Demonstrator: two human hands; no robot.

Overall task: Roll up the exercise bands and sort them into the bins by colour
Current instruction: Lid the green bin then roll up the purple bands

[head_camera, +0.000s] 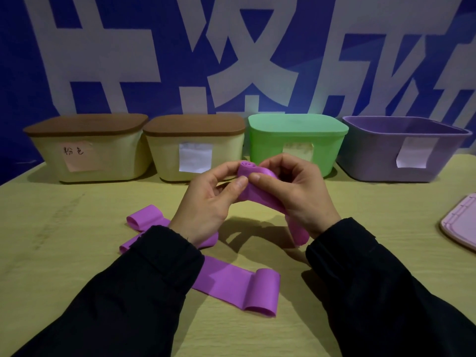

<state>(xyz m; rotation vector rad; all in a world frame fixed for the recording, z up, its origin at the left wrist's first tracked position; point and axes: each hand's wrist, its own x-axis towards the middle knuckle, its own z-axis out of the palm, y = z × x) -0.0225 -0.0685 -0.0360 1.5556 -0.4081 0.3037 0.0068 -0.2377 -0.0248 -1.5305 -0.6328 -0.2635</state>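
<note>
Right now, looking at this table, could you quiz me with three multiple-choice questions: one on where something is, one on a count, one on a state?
1. Where does the open purple bin stand in the row?
A. Far left
B. Far right
C. In the middle

2. How many bins have a lid on?
A. One
B. Three
C. Four

3. What state is the purple band in the hands in?
A. Partly rolled
B. Lying flat
C. Cut in two

Answers:
1 B, it stands right of the green bin.
2 B, two cream bins and the green one are lidded.
3 A, left hand and right hand pinch a rolled end while a tail hangs.
</note>
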